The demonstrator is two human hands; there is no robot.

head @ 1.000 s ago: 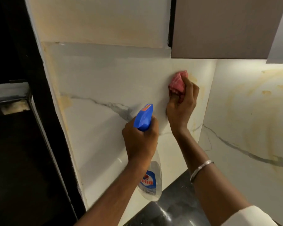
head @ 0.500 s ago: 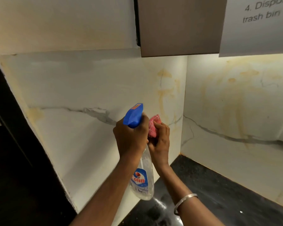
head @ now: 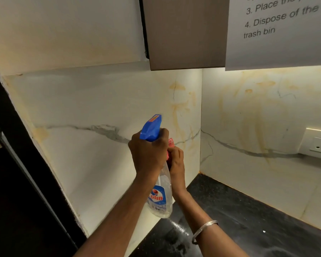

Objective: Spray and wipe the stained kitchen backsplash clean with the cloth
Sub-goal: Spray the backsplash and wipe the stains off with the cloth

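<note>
My left hand (head: 148,153) grips the neck of a clear spray bottle (head: 160,199) with a blue trigger head, its nozzle aimed at the backsplash. Just behind it, my right hand (head: 176,164) holds a crumpled pink cloth (head: 170,143), mostly hidden by the left hand. The white marble backsplash (head: 100,101) carries yellow-orange stains (head: 180,108) near the corner, directly ahead of the nozzle. More stains mark the right wall panel (head: 252,108).
A brown upper cabinet (head: 185,34) hangs above, with a printed instruction sheet (head: 278,30) on it. A white wall socket (head: 319,143) sits at the right. Below lies a black countertop (head: 248,219). A dark vertical edge (head: 17,145) borders the left.
My right hand came down from wiping high near the cabinet and now sits behind the left hand. The view shifted right, showing the corner stains and socket.
</note>
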